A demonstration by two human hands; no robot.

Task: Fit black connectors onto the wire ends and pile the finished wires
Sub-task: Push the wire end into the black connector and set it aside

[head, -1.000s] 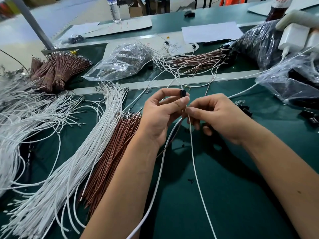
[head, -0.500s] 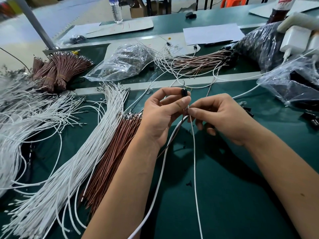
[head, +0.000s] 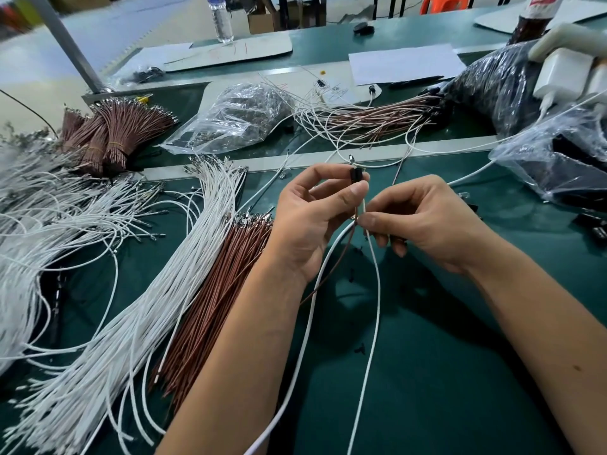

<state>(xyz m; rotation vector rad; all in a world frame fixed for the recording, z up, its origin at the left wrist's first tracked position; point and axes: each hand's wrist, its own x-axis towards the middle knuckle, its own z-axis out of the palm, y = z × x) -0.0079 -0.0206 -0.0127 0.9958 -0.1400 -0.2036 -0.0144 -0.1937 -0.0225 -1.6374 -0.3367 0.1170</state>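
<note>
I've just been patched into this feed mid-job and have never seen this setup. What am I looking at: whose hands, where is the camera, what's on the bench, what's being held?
There is no machine: a person works bare-handed, and the single camera sits on their head, looking forward and down. The left hand pinches a small black connector between thumb and fingers. The right hand pinches a white wire just below it; a brown wire also runs up to the connector. On the green bench lie loose white wires, a row of brown wires, tied brown bundles and a clear plastic bag.
</note>
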